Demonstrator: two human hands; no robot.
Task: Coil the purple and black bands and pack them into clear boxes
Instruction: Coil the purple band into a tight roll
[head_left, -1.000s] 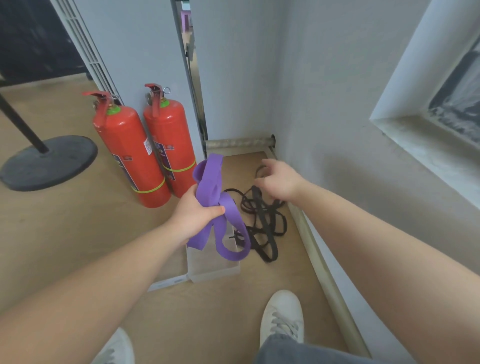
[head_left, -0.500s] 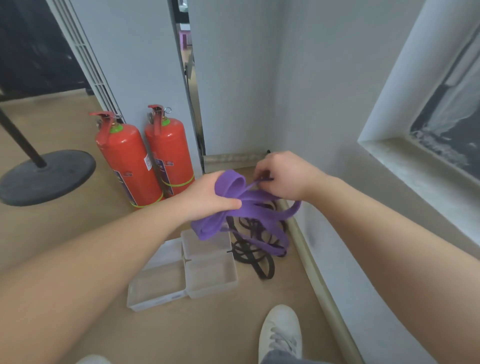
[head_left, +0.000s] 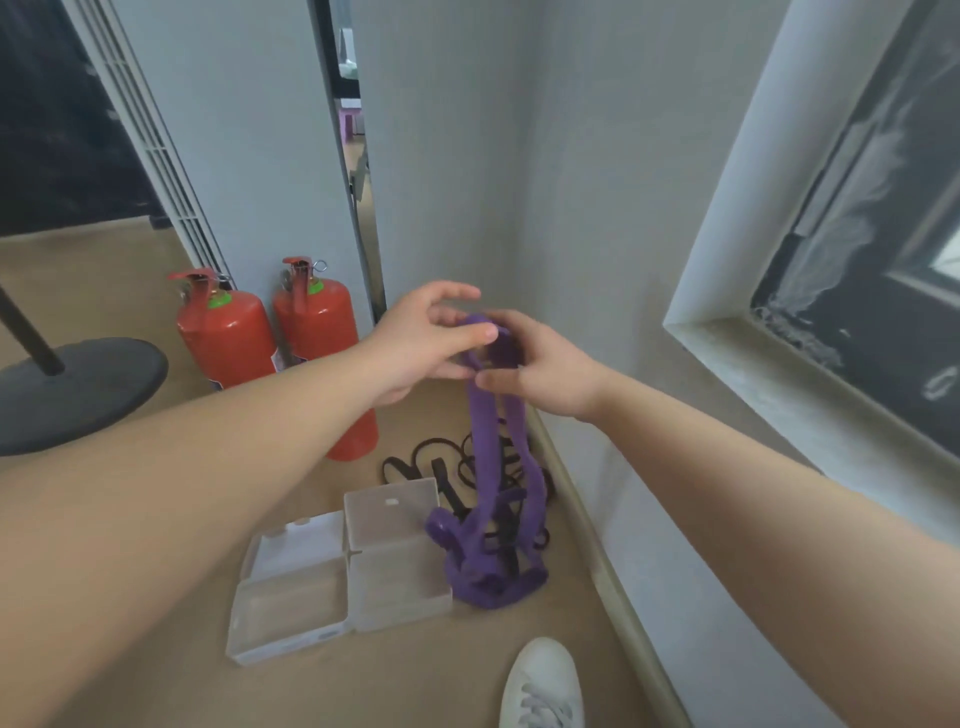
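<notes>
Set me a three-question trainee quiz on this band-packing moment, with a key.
1. True or false: the purple band is already coiled inside one of the clear boxes.
2. How many hands grip the band's top? A) none B) one C) two
3. Short answer: what dark things lie on the floor by the band's bunched lower end?
Key: 1. False, it hangs outside them. 2. C, left hand and right hand. 3. The black bands.

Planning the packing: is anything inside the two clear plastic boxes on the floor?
Both clear plastic boxes lie open and look empty. The hanging purple elastic band hides the right box's right edge.
</notes>
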